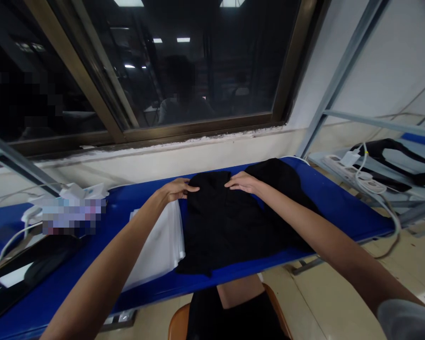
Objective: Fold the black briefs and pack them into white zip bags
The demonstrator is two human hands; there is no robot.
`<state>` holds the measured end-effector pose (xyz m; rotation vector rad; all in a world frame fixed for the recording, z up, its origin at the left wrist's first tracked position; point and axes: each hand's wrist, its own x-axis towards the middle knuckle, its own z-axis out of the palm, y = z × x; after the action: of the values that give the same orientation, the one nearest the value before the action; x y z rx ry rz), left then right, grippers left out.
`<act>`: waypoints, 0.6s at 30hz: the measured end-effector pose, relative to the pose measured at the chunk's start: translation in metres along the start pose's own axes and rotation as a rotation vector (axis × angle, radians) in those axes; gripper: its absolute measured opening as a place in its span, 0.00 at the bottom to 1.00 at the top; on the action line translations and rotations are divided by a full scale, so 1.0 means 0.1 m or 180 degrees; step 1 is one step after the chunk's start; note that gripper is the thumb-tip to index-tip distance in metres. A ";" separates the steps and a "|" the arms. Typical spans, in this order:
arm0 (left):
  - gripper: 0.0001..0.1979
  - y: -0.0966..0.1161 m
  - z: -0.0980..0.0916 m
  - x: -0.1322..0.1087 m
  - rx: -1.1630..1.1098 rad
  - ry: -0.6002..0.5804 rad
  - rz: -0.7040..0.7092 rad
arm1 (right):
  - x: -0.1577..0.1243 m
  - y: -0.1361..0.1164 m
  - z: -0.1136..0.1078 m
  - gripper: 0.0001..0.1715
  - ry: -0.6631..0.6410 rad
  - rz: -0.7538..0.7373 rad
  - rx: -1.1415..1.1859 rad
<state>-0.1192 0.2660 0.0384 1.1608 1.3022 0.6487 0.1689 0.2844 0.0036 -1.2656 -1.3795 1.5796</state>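
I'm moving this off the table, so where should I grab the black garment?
Probably by its upper edge, near where your left hand and right hand rest, coming from above. The black garment lies flat and spread out on the blue table, so pinching that edge at both sides should lift it evenly.

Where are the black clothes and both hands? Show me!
black garment [230, 226]: head view, point on its middle.
left hand [175, 190]: head view, point on the back of the hand.
right hand [242, 182]: head view, point on the back of the hand.
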 end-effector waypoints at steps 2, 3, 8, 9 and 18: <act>0.21 -0.02 0.00 0.00 -0.0017 0.0017 -0.0059 | -0.02 0.00 0.01 0.20 0.0060 -0.0009 -0.0035; 0.20 -0.03 -0.01 0.00 -0.0029 0.0072 -0.0061 | -0.03 0.00 0.02 0.20 0.0061 -0.0027 -0.0070; 0.15 -0.02 -0.05 -0.01 -0.0088 0.0058 -0.0126 | -0.09 -0.05 0.07 0.23 0.0035 -0.0224 -0.0493; 0.16 0.00 -0.06 -0.02 -0.0073 0.0011 -0.0177 | -0.09 -0.06 0.07 0.25 0.0061 -0.0276 -0.0577; 0.22 -0.01 0.06 -0.10 -0.0026 -0.0067 0.0100 | -0.18 0.04 0.05 0.22 0.0047 -0.0794 -0.0999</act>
<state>-0.1156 0.2549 0.0403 1.1807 1.2647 0.6626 0.1700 0.2650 0.0037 -1.2206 -1.7513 1.2165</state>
